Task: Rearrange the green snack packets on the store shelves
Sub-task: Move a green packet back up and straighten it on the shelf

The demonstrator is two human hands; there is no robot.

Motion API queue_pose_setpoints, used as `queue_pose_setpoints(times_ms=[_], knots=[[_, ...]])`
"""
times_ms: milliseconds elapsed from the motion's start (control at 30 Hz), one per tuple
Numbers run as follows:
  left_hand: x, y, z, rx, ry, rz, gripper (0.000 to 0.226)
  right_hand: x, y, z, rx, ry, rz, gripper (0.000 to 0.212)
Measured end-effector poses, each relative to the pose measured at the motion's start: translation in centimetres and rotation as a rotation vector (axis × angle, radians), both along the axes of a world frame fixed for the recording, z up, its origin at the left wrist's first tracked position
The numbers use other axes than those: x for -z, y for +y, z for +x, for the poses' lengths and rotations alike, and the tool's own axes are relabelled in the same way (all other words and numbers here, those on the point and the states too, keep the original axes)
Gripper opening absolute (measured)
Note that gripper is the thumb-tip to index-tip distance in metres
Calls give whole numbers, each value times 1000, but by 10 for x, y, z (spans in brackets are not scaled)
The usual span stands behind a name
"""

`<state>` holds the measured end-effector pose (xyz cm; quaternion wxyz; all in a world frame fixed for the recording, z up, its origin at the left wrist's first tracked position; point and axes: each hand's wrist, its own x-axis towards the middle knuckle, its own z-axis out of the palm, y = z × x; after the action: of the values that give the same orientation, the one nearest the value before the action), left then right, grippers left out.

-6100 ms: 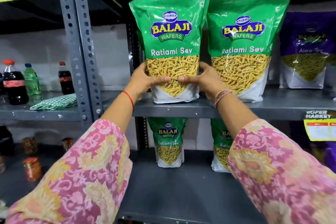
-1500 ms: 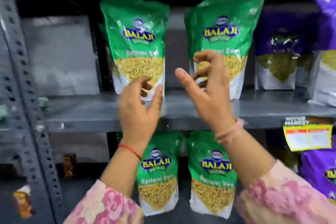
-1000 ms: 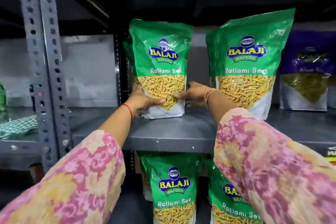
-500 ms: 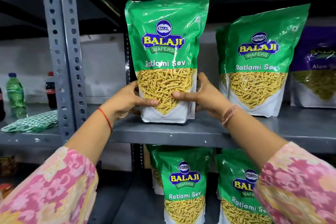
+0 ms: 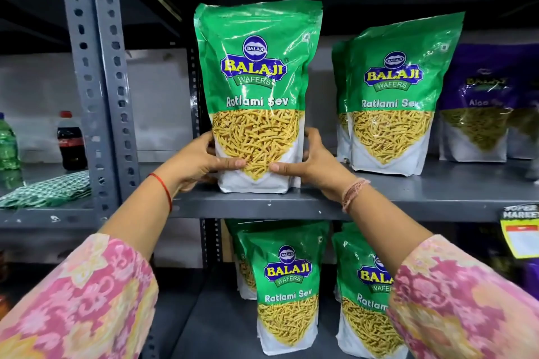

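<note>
The green packet [image 5: 258, 96] stood upright at the front edge of the upper shelf [image 5: 408, 198], close to the grey post [image 5: 99, 81], and both hands held it low on its body. It was probably a light thing for its size, a soft pouch of glossy film with loose yellow sticks inside, so it would bend and crackle if pressed, and the smooth film could slip between dry fingers. The contents were likely brittle, so a hard squeeze was not wise. The best place to take hold seemed to be the lower part, where the filling gave some body and the flat white base kept it standing; the empty green top would only fold. The left hand [image 5: 198, 162] lay against the left edge, its thumb across the front over the white band, the other fingers hidden behind the pouch. The right hand [image 5: 313, 162] mirrored it on the right edge, thumb on the front, fingers curled around the side. The two thumbs pointed toward each other and were near but apart. Thus the pouch was clasped between both closed hands, its base appearing to rest on the shelf. A second green packet [image 5: 393, 96] stood well to the right, and more stood on the lower shelf [image 5: 221, 326].
</note>
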<state>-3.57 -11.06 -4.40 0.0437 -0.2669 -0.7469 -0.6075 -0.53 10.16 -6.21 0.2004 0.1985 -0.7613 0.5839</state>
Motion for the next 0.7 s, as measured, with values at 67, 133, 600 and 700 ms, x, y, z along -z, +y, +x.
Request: queue_pose_setpoints(times_ms=[67,133,600,700], knots=[[2,1,0,-3,14,20,61,0,0,-1,-14,-8,-5,74],[3,1,2,4,28,41,70,1,0,-2,-23,-14,-6,74],[-9,180,46,-279,772,332,27,-15,128,31,836,463,124,84],[-29,242,13,-63,318,280,49,-29,182,19,845,169,53,98]])
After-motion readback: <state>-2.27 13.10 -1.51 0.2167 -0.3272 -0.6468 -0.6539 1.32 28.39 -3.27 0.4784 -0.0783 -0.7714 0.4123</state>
